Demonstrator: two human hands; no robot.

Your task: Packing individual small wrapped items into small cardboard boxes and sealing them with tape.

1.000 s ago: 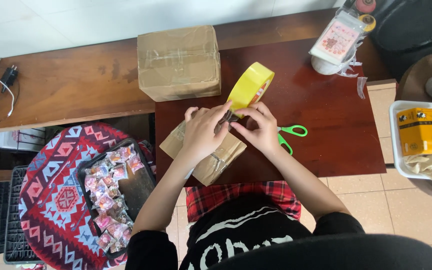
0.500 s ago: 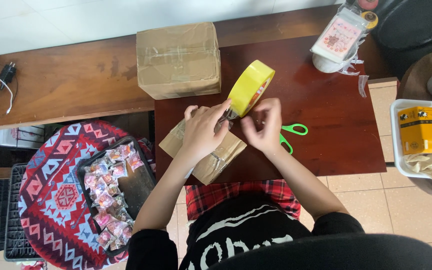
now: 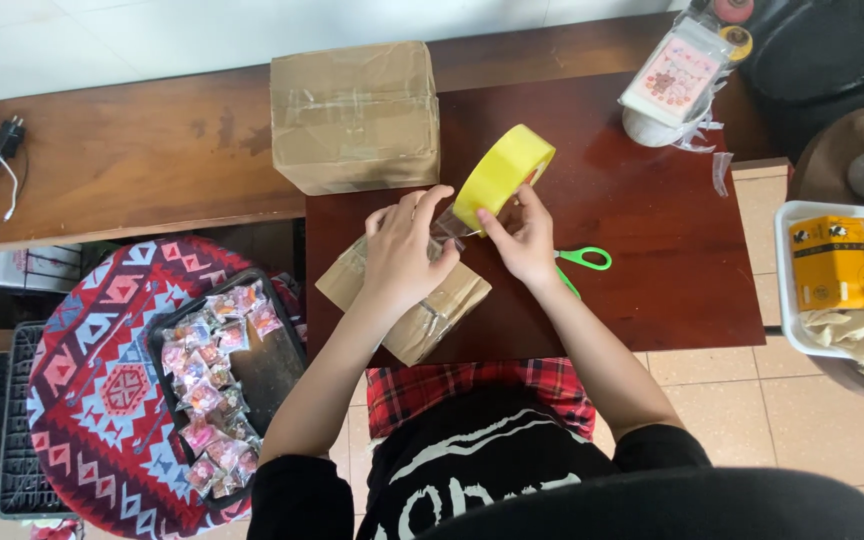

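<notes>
A small parcel wrapped in brown paper (image 3: 432, 312) lies on the dark red table (image 3: 672, 260) in front of me. My left hand (image 3: 404, 250) rests on top of it and pinches the free end of clear tape. My right hand (image 3: 522, 232) grips a yellow roll of tape (image 3: 502, 172), held tilted above the parcel's far edge. A short strip of tape stretches between the roll and my left fingers. Green-handled scissors (image 3: 584, 260) lie just right of my right hand, partly hidden by it.
A larger taped brown box (image 3: 357, 115) stands behind the parcel. A black tray of wrapped sweets (image 3: 217, 370) sits on a patterned round stool (image 3: 92, 400) at the left. A white bin with a yellow box (image 3: 837, 265) is at the right. A white cup with packets (image 3: 667, 95) stands far right.
The tape roll has lifted slightly up and to the right, drawing out a little more tape. Both hands stay over the parcel.
</notes>
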